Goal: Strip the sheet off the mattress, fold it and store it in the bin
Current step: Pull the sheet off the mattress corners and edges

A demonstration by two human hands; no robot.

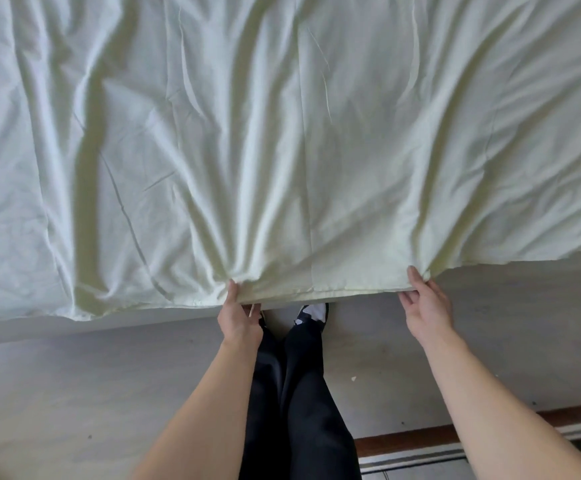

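Observation:
A pale green-white sheet (282,133) fills the upper two thirds of the head view, heavily creased, with folds fanning out from its near hem. My left hand (239,317) pinches that hem with the thumb on top and the fingers under the cloth. My right hand (426,303) grips the same hem further right, thumb on top, fingers tucked below the edge. The hem between the two hands runs nearly straight and is lifted off the floor. The mattress is hidden under the sheet, and no bin is in view.
Grey floor (109,375) lies below the sheet. My legs in dark trousers (296,393) and a dark-and-white shoe (311,311) stand between my arms. A brown wooden threshold (490,426) and pale tiles run along the bottom right.

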